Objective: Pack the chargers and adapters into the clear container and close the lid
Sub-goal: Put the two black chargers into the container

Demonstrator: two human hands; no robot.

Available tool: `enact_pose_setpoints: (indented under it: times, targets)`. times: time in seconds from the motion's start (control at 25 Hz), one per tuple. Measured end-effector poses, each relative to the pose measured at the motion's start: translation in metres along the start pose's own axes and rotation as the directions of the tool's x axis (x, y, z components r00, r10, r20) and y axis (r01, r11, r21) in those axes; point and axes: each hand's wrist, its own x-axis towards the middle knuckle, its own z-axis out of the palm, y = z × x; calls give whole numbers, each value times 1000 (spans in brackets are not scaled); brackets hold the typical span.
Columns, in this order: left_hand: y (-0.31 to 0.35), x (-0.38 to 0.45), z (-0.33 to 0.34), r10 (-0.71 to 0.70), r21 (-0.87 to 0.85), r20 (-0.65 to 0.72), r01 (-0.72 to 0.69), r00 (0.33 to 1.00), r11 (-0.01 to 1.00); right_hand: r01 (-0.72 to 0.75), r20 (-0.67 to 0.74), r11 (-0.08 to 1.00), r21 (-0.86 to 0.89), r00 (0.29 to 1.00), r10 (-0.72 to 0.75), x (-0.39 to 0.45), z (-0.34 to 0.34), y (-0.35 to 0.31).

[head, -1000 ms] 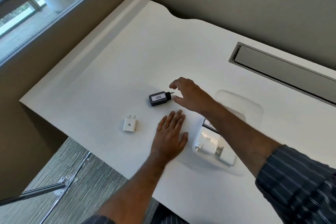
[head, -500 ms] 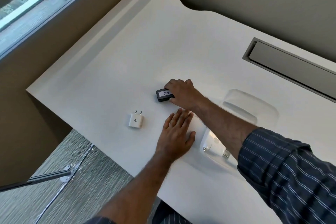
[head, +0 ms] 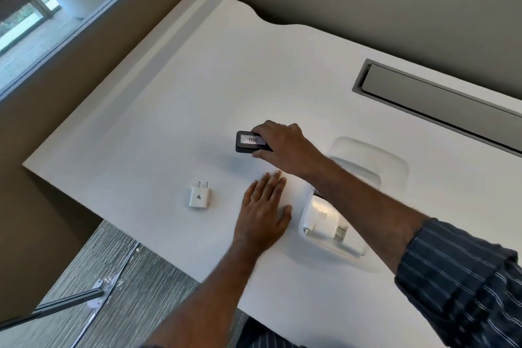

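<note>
Black charger (head: 250, 142) pinched by right hand (head: 285, 147) above the desk (head: 169, 110), bound for the clear container (head: 329, 224); left hand (head: 264, 210) rests spread flat, steadying

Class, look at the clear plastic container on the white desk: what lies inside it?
Inside the clear plastic container lie white chargers with metal prongs. The right forearm covers its far end, hiding most of a dark item there.

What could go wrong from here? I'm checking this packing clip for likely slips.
The right hand pinches the black charger only at its end, so it may twist out. Its forearm crosses the clear container, which could get nudged. The white adapter by the desk edge could be forgotten.
</note>
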Motion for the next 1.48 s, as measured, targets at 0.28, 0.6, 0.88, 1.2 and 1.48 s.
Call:
enact_pose_setpoints:
  times: [0.28,0.6,0.88,1.2,1.48]
  targets:
    - [-1,0,-3,-22,15,45,21,999,1000,-54,-159,998,33,986,58,-66,-45,7]
    - [1,1,-7,-25,32,93,22,995,999,-250,-270,965,83,926,263,-152,-62,46]
    - [3,1,-9,-24,26,104,21,994,999,-374,-202,924,82,901,383,-185,-48,70]
    - [4,1,-10,-13,17,93,11,996,1000,-502,-55,861,-80,865,499,-159,-19,80]
    - [5,1,-12,-8,17,87,7,996,1000,-524,96,844,114,851,516,-145,-8,90]
